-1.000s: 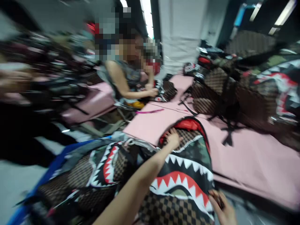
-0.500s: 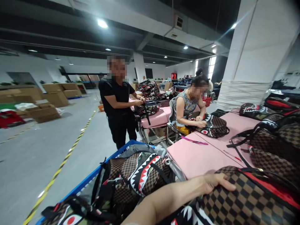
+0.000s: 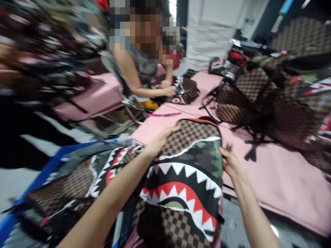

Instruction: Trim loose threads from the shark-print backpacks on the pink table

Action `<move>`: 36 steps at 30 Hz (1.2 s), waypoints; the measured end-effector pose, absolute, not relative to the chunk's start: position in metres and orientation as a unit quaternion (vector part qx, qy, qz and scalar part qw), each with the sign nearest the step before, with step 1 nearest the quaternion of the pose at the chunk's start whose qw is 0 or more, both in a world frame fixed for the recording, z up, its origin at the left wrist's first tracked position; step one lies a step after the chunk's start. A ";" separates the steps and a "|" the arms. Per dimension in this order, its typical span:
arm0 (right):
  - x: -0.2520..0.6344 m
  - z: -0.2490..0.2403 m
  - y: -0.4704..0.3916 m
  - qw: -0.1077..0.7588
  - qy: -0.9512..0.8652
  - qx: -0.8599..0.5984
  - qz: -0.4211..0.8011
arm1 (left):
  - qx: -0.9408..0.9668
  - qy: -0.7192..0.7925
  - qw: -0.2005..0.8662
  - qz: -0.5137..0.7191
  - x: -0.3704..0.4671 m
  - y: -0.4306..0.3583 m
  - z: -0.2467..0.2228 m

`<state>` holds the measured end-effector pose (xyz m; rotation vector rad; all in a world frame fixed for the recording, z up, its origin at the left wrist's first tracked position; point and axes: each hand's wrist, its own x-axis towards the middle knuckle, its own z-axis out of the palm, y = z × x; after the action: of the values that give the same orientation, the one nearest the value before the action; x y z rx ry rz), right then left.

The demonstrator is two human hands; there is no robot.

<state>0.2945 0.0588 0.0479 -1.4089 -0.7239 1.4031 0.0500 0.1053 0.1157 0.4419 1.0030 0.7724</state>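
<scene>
A checkered backpack [image 3: 181,179] with a camouflage patch and a red-and-white shark-teeth print is held upright in front of me, at the near edge of the pink table [image 3: 289,182]. My left hand [image 3: 162,139] grips its upper left side, fingers against the checkered panel. On its right side, my right hand [image 3: 230,163] pinches the edge near the camouflage part. The red-lined top edge lies between both hands. The bottom of the bag runs out of the frame.
A blue crate [image 3: 49,168] at the left holds more shark-print bags [image 3: 77,179]. Several checkered bags [image 3: 252,86] are piled on the table's right. Across the table sits a person [image 3: 129,72] handling another bag [image 3: 188,90]. A magenta strip [image 3: 164,114] lies nearby.
The view has turned right and down. My right hand has come into view on the bag, which now stands with its printed front showing. My left hand is on its upper left side.
</scene>
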 end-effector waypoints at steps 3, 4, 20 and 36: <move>0.305 0.053 0.058 0.488 -0.209 -0.561 0.635 | 0.144 0.519 0.783 0.311 0.040 0.144 0.081; 0.302 0.052 0.062 0.494 -0.201 -0.561 0.633 | 0.136 0.524 0.780 0.314 0.038 0.152 0.072; 0.307 0.047 0.068 0.547 -0.269 -0.517 0.601 | 0.179 0.552 0.773 0.256 0.052 0.167 0.048; 0.399 -0.056 0.139 0.163 -0.482 -0.854 0.106 | 0.271 0.482 0.802 0.226 0.074 0.151 0.007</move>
<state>0.3991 0.1387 -0.0565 -2.4374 -1.3750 0.3036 0.0736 0.1511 0.0066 0.5808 1.0333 0.4838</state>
